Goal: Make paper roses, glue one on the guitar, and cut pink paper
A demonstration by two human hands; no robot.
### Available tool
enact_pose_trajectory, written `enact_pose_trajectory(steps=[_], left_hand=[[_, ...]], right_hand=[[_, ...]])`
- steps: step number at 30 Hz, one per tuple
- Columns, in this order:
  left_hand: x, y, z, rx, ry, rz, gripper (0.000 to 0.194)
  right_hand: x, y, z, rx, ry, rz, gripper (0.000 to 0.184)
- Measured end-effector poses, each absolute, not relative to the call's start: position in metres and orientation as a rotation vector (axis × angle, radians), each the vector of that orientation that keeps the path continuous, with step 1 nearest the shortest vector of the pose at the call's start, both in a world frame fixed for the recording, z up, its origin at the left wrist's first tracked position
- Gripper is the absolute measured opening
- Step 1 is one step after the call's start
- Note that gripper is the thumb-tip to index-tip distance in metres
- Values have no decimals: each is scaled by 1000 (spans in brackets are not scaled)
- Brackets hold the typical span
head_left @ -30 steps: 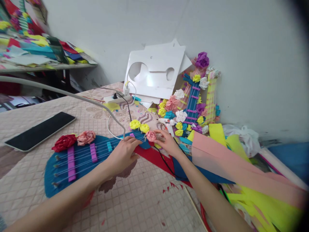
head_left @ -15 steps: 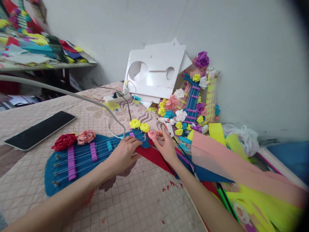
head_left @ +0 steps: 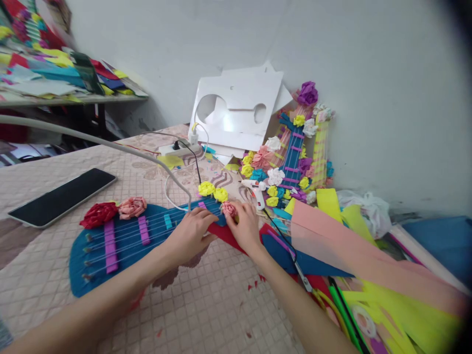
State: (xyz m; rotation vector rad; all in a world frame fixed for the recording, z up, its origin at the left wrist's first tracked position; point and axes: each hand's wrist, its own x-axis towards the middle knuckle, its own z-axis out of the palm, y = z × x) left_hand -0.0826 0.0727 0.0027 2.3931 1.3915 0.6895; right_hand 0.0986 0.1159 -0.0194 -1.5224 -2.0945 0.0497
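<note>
A blue felt guitar (head_left: 127, 248) with strings and purple strips lies across the table. My left hand (head_left: 193, 228) rests over its neck, with the fingers bent down onto it; what they grip is hidden. At the head end, my right hand (head_left: 244, 223) pinches a pink paper flower (head_left: 228, 209) against the guitar's edge. Two yellow flowers (head_left: 214, 191) sit on the head just beyond. A red flower (head_left: 99, 215) and another pink flower (head_left: 132, 208) are on the body at the left.
A glue gun (head_left: 256, 191) stands behind my right hand, its black cord running rightward. Scissors (head_left: 304, 280) and coloured sheets (head_left: 332, 236) lie right. A phone (head_left: 62, 196) is at left. Decorated guitars (head_left: 293, 152) lean on the wall. A white cable arches over the table.
My right hand has moved slightly left with the pink flower, bringing it onto the guitar's head end by the yellow flowers. My left hand has stayed in place.
</note>
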Motion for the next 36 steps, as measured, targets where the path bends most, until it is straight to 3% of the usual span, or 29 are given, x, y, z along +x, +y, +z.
enact_pose_trajectory(steps=[9,16,21,36], left_hand=[[-82,74,0,2395,1398,698,26],[-74,72,-1,2440,1352,738,20],[-69,70,-4,2382,1277,622,25],[-69,69,-6,2321,1283,609,26]], right_hand=[[109,110,-21,-1436,-2171,52,44],[111,111,-22,-1249,-2164,133,36],[108,115,-26,-1238,-2165,155,26],[112,114,-24,-1175,-2109,205,40]])
